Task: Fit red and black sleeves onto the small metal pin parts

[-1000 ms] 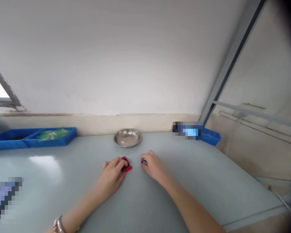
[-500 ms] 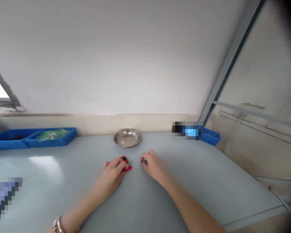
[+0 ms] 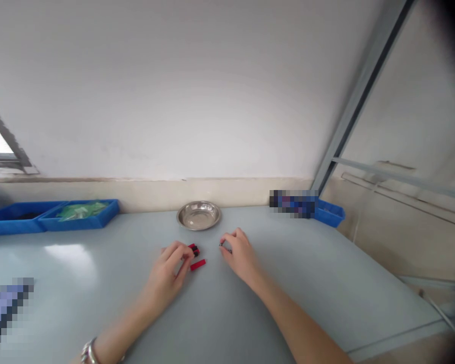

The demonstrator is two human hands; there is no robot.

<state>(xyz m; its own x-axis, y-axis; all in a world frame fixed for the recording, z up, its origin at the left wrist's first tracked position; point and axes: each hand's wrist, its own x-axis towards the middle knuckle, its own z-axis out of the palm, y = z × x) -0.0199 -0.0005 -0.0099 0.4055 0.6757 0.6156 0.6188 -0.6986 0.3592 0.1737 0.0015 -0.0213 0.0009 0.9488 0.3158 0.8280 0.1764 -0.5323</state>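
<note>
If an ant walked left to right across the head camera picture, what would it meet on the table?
Blue tray → another blue tray with green stuff → left hand → loose red piece → right hand → blue bin.

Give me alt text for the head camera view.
A person's bare left hand is beside small red and black pieces on a grey table; the right hand pinches a small dark object. Beyond lies a round, shiny metal dish.
</note>
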